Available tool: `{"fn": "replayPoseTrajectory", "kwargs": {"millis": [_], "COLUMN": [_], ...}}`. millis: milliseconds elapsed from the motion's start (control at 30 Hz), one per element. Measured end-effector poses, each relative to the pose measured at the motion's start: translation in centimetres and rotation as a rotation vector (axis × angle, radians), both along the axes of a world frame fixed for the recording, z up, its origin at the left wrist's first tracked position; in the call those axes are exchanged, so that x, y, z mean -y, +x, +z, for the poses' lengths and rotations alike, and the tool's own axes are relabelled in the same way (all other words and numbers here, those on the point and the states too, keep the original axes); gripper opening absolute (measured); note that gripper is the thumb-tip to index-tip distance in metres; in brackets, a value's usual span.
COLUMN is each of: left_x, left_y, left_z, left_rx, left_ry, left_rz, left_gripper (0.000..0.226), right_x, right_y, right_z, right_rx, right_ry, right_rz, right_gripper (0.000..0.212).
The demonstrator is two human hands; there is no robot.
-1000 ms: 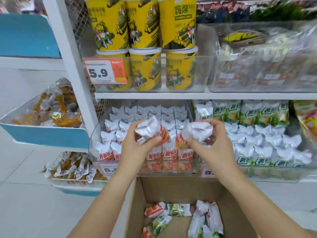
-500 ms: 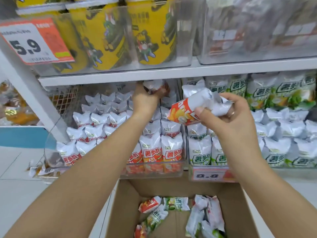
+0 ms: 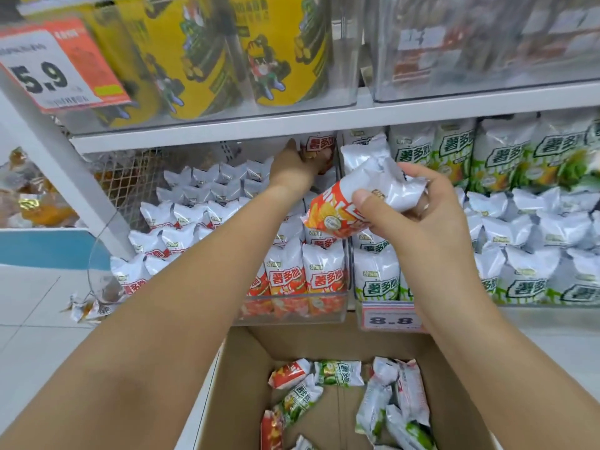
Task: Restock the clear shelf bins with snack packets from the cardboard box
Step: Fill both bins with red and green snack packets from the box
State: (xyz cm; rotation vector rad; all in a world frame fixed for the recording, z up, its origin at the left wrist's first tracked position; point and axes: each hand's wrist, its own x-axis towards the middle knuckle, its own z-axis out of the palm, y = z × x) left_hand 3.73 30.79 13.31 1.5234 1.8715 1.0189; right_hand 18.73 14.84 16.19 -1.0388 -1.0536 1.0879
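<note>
My left hand (image 3: 297, 165) reaches deep into the clear bin (image 3: 292, 311) of red-and-white snack packets and holds one red packet (image 3: 319, 147) upright at the back, just under the upper shelf board. My right hand (image 3: 422, 212) grips another red-and-white packet (image 3: 354, 203) in front of the bins, tilted with its red end down to the left. Below, the open cardboard box (image 3: 246, 368) holds several loose red and green packets (image 3: 337, 373).
The neighbouring clear bin at the right is packed with green-and-white packets (image 3: 519, 222). Yellow tubs (image 3: 282, 47) stand in a bin on the shelf above, beside a 5.9 price tag (image 3: 55, 66). An 8.8 price tag (image 3: 391, 316) hangs below. A white upright (image 3: 65, 177) and tiled floor lie left.
My left hand has pushed its packet farther back and stood it upright at the rear of the red bin. My right hand keeps its packet, held slightly lower.
</note>
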Motion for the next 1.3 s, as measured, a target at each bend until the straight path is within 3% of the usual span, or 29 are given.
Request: {"fn": "replayPoseTrajectory", "kwargs": {"millis": [133,200,233,300,367,400,467,600,733,833,900,1100,1300], "left_x": [5.8,10.3,12.5,15.4,15.7,15.5,15.1,13.4,10.2,7.2,4.8,0.3,0.2], "left_y": [-0.9,-1.1,-1.1,-1.0,-1.1,-1.3,-2.2,-4.6,-5.5,-5.2,-4.8,-4.1,-4.5], "left_z": [1.2,1.7,1.8,1.7,1.0,1.0,0.7,0.6,1.1,1.5,1.6,0.8,-1.0], "left_rx": [0.193,0.342,0.306,-0.087,-0.468,-0.502,-0.344,0.082,0.309,0.361,0.345,0.132,-0.087], "left_ry": [0.153,0.196,0.188,0.208,0.299,0.329,0.316,-0.005,-0.067,-0.008,0.022,0.053,0.027], "left_rz": [0.009,-0.119,-0.231,-0.439,-0.416,-0.358,-0.225,-0.019,0.082,0.129,0.172,0.161,0.110], "left_gripper": [0.039,0.032,0.033,0.046,0.061,0.062,0.052,0.032,0.032,0.025,0.034,0.052,0.046], "right_x": [0.0,0.0,0.0,0.0,0.0,0.1,0.2,0.2,-0.1,-0.1,-0.3,-0.2,-0.1], "right_y": [-0.3,-0.5,-0.6,-0.9,-1.2,-1.3,-1.2,0.0,-0.5,-0.5,-0.3,0.2,0.3], "right_z": [0.1,0.1,0.1,0.1,0.0,-0.1,-0.4,-0.6,-1.2,-1.3,-1.2,-1.2,-1.2], "right_rx": [-0.002,0.017,0.027,0.034,0.045,0.065,0.200,0.822,1.124,1.100,1.032,0.925,0.952], "right_ry": [-0.014,-0.027,-0.033,-0.045,-0.061,-0.068,-0.047,-0.013,-0.057,-0.063,-0.071,-0.083,-0.042], "right_rz": [-0.009,-0.017,-0.021,-0.023,0.006,0.029,0.044,0.113,0.232,0.249,0.253,0.290,0.292], "right_gripper": [0.040,0.042,0.043,0.046,0.048,0.050,0.055,0.053,0.061,0.065,0.062,0.057,0.057]}}
